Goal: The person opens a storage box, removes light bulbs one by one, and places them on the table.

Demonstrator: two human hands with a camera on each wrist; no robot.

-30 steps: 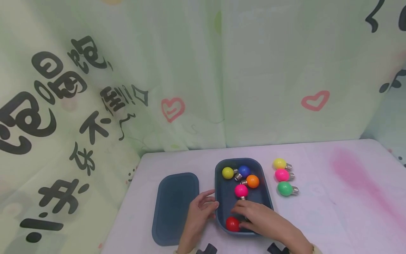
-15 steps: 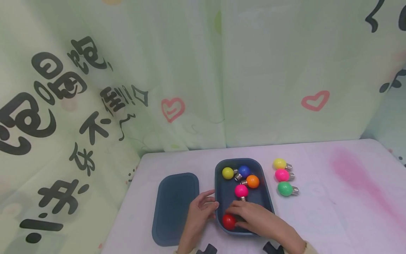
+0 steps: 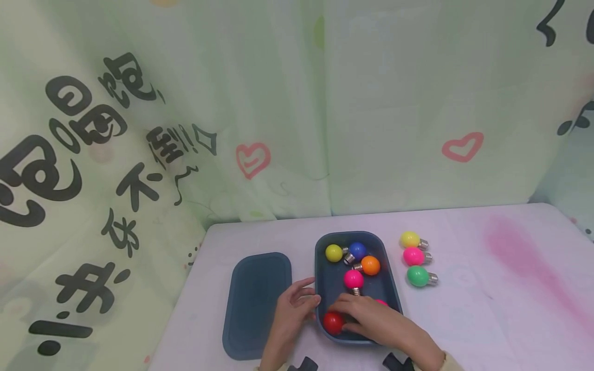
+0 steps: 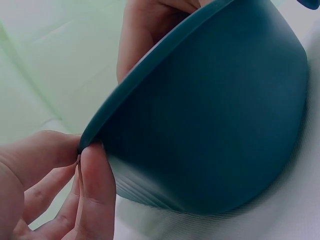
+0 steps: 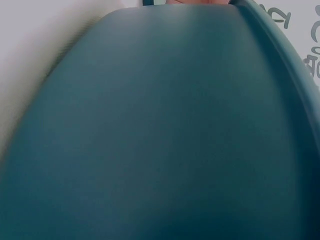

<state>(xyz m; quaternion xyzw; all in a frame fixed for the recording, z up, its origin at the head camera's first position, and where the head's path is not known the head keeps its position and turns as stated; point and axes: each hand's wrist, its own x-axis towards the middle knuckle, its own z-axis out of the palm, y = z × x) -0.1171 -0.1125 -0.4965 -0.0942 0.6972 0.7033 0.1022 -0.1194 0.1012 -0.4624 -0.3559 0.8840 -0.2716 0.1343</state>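
My left hand (image 3: 291, 315) pinches the left rim of a dark blue-green tray (image 3: 330, 293); the left wrist view shows its thumb and fingertips (image 4: 97, 172) on either side of that rim. Inside the tray's near end, my right hand (image 3: 378, 320) holds a red light bulb (image 3: 332, 323) between thumb and fingers, with its base hidden. A pink bulb (image 3: 353, 279) lies just beyond the fingers, base toward me. Part of another pink bulb (image 3: 382, 302) peeks out behind the right hand. The right wrist view is mostly filled by the tray's outer wall (image 5: 160, 120).
Yellow (image 3: 333, 253), blue (image 3: 357, 251) and orange (image 3: 370, 265) bulbs lie at the tray's far end. On the cloth to its right are yellow (image 3: 410, 239), pink (image 3: 413, 256) and green (image 3: 418, 276) bulbs. A flat matching lid (image 3: 257, 304) lies left of the tray.
The red bulb and my right hand have shifted a little left within the tray. Part of a pink bulb now shows behind that hand. My left hand stays at the rim.
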